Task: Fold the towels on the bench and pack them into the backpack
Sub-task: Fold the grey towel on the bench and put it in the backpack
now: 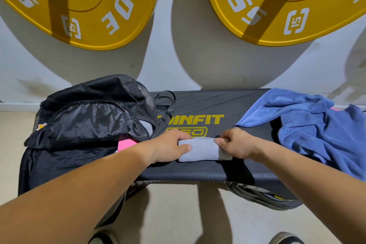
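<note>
A small grey towel [202, 149], folded into a compact rectangle, lies near the front edge of the black bench [208, 105]. My left hand [170, 145] grips its left end with the thumb on top. My right hand [235, 143] pinches its right end. The black backpack [87, 117] lies on the bench's left end with its top open; something grey and something pink [125, 143] show inside the opening. A crumpled blue towel [313, 125] covers the bench's right end, unfolded.
Two large yellow weight plates [89, 6] [287, 2] hang on the white wall behind the bench. A little pink [336, 108] peeks out behind the blue towel. Coiled grey cable [257, 194] lies under the bench. My shoes are on the floor below.
</note>
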